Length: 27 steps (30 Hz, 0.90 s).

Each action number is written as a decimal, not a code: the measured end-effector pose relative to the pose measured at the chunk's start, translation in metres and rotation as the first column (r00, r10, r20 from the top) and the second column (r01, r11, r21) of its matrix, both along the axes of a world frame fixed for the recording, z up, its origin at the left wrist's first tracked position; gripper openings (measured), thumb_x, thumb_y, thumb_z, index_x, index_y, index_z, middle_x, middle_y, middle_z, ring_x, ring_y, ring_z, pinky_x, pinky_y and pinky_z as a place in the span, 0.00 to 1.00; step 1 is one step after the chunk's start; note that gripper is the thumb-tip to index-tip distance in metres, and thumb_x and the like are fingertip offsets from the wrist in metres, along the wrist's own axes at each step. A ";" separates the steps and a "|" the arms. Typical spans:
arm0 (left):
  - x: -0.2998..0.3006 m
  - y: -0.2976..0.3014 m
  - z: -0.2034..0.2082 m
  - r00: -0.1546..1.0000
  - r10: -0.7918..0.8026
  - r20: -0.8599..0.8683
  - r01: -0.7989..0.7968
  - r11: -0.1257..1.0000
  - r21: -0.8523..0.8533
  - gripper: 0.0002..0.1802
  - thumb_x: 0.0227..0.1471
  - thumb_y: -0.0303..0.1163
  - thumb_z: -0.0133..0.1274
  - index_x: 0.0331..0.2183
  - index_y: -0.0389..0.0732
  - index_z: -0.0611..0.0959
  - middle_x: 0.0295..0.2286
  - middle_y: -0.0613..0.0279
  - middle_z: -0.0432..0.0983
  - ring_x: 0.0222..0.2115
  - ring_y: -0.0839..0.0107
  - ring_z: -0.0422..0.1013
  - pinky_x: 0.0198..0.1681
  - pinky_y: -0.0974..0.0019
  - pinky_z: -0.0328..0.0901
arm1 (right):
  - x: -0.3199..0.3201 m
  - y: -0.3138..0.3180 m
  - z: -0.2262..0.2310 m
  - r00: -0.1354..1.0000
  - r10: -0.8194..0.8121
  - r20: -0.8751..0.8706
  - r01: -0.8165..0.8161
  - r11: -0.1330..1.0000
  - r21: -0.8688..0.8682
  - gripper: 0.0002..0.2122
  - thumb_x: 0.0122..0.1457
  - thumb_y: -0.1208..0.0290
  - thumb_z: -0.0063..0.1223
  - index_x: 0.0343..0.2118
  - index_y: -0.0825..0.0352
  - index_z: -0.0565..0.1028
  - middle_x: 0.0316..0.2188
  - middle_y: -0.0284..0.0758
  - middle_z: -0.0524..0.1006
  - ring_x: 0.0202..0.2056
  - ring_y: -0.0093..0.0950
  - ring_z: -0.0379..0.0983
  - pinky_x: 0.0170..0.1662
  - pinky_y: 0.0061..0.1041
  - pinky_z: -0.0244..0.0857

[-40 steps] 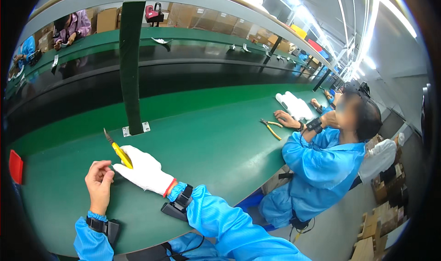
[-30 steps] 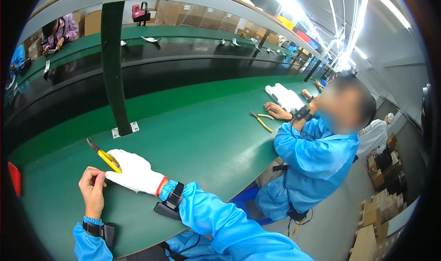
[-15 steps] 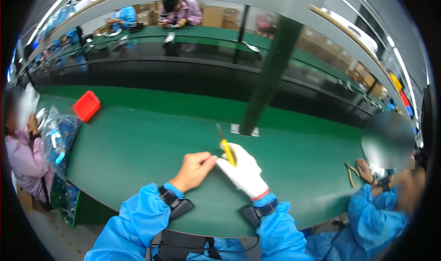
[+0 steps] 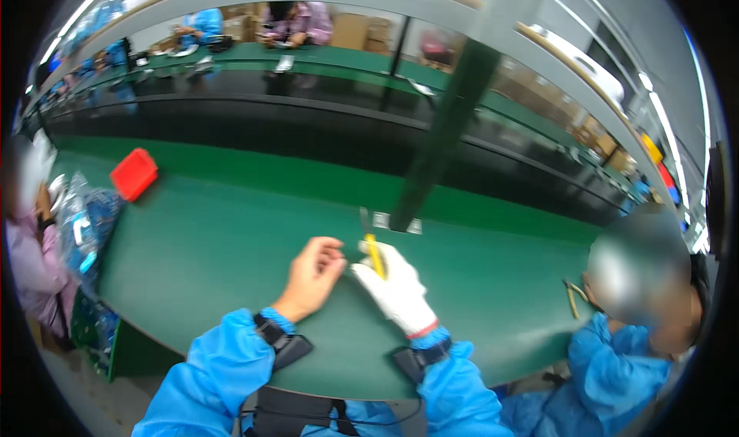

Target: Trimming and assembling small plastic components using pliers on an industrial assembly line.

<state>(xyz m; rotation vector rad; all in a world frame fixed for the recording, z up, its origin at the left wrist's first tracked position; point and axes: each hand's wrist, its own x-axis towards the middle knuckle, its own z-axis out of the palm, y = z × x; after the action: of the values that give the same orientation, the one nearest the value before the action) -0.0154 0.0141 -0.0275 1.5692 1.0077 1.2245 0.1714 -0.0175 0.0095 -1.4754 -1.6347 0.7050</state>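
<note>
My right hand (image 4: 394, 287), in a white glove, is closed around a slim tool with a yellow handle (image 4: 375, 254). A thin metal end points away from me; whether it is a blade or a shaft is too blurred to tell. Bare and loosely curled, my left hand (image 4: 312, 279) hovers beside it over the green table, a small gap from the glove. I see nothing between its fingers. Both wrists wear black straps with dark boxes over blue sleeves.
A red bin (image 4: 134, 175) stands at the far left, near clear plastic bags (image 4: 86, 225). Pliers (image 4: 573, 297) lie at the right beside a co-worker in blue (image 4: 616, 368). Beyond my hands, a green post (image 4: 439, 145) rises from the table. Another person sits at the left edge.
My left hand has drawn away from the gloved hand, and its fingers have loosened from a pinch. The right hand still holds the yellow tool. The whole view has shifted slightly.
</note>
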 end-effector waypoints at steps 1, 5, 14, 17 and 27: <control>0.001 0.002 -0.002 1.000 -0.002 0.003 0.002 0.999 -0.033 0.16 0.56 0.24 0.54 0.47 0.36 0.74 0.36 0.63 0.74 0.35 0.77 0.71 0.41 0.71 0.69 | 0.002 0.000 -0.001 1.000 0.002 -0.029 -0.002 1.000 0.007 0.23 0.57 0.58 0.64 0.52 0.64 0.73 0.37 0.39 0.80 0.39 0.33 0.79 0.44 0.31 0.72; 0.004 0.002 -0.003 0.997 -0.024 -0.067 0.021 0.999 -0.043 0.08 0.55 0.22 0.55 0.40 0.35 0.79 0.32 0.63 0.75 0.29 0.78 0.70 0.33 0.73 0.67 | 0.005 0.002 -0.003 0.996 0.003 -0.092 -0.001 1.000 0.019 0.22 0.60 0.57 0.60 0.52 0.65 0.73 0.38 0.40 0.79 0.39 0.34 0.79 0.44 0.31 0.71; 0.004 -0.002 0.010 0.966 -0.056 -0.252 0.054 0.998 -0.013 0.08 0.52 0.22 0.55 0.37 0.34 0.81 0.31 0.62 0.76 0.29 0.76 0.71 0.33 0.71 0.67 | 0.009 0.009 -0.016 0.948 0.085 -0.306 -0.095 0.995 -0.016 0.16 0.67 0.68 0.51 0.55 0.68 0.71 0.40 0.30 0.76 0.38 0.16 0.69 0.44 0.19 0.67; 0.004 -0.003 0.010 0.960 -0.045 -0.276 0.048 0.999 0.005 0.08 0.52 0.23 0.55 0.36 0.34 0.81 0.31 0.62 0.77 0.29 0.75 0.71 0.33 0.71 0.67 | 0.010 0.009 -0.019 0.949 0.062 -0.308 -0.069 0.998 -0.010 0.18 0.66 0.57 0.50 0.51 0.65 0.72 0.39 0.44 0.77 0.40 0.40 0.76 0.45 0.32 0.68; 0.006 -0.001 0.003 0.970 -0.045 -0.240 0.054 0.998 0.030 0.07 0.51 0.19 0.55 0.35 0.32 0.80 0.31 0.61 0.75 0.27 0.75 0.70 0.31 0.71 0.67 | 0.010 0.008 -0.016 0.963 0.032 -0.266 -0.048 0.997 -0.053 0.19 0.67 0.56 0.49 0.52 0.65 0.71 0.40 0.44 0.78 0.40 0.41 0.76 0.44 0.33 0.68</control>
<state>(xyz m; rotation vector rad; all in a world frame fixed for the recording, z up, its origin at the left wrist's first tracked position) -0.0091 0.0135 -0.0241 1.7914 1.0954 1.0413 0.1813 -0.0095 -0.0070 -1.3271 -1.4522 0.9379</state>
